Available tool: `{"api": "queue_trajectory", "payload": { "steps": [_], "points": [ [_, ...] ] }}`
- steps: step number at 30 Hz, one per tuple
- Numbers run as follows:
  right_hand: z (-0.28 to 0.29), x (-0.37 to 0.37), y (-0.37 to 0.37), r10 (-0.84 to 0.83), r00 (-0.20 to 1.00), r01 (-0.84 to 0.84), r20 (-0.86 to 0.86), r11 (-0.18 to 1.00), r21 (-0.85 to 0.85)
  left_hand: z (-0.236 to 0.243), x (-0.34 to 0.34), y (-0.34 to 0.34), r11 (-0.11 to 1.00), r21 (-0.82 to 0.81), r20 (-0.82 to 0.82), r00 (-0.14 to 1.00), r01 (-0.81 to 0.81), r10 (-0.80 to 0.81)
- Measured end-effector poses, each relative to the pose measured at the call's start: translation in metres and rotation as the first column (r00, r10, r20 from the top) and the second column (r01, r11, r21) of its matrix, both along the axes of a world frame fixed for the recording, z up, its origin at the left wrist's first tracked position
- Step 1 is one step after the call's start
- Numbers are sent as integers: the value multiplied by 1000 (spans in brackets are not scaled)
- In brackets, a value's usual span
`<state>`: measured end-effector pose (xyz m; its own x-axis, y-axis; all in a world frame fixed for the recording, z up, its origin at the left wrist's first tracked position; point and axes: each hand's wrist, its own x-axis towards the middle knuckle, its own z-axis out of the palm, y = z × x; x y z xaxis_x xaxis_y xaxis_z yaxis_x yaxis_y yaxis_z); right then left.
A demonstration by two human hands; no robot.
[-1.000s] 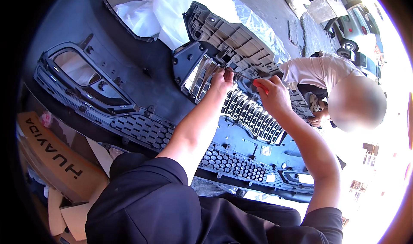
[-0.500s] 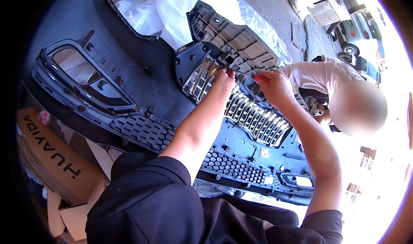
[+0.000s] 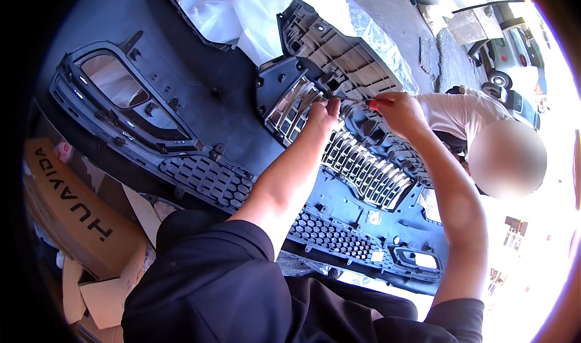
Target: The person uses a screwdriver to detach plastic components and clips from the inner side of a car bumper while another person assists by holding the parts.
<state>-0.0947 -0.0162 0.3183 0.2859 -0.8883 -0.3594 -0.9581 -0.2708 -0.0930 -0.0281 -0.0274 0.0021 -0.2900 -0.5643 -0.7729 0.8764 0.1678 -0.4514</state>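
Observation:
A screwdriver (image 3: pixel 379 104) with a red handle is gripped in my right hand (image 3: pixel 402 114), its thin shaft pointing left. Where the shaft ends, my left hand (image 3: pixel 325 114) rests with fingers closed at the upper edge of a chrome-barred car grille (image 3: pixel 361 165); whatever they pinch is too small to tell. The grille lies in the middle of a large dark bumper cover (image 3: pixel 203 58), whose inner side faces me. Along the grille's far side runs a dark ribbed plastic panel (image 3: pixel 339 46).
A co-worker in a white shirt (image 3: pixel 463 116) bends over the bumper's right end. Cardboard boxes (image 3: pixel 78 216) lie at the lower left. White plastic wrapping (image 3: pixel 260 19) covers something at the far side. A silver car (image 3: pixel 513 55) stands in the back right.
The view has shifted a little, so the bumper sits slightly farther right. My right hand has moved slightly away from my left, and more of the screwdriver's shaft shows between them.

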Motion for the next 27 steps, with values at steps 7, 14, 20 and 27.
{"api": "queue_trajectory", "payload": {
  "steps": [7,14,20,27],
  "points": [
    [5,7,0,13,999,-14,-43,1000,-12,19,-6,6,994,-4,85,990,-113,113],
    [-3,-4,5,-4,1000,4,-8,998,-56,1,-6,1,994,-67,45,995,-88,91],
    [1,4,3,47,999,-48,-27,998,-50,5,-7,2,994,-59,91,991,-90,95],
    [-2,7,10,187,981,-194,-57,966,-169,15,-6,3,994,-52,66,993,-93,96]
  ]
}}
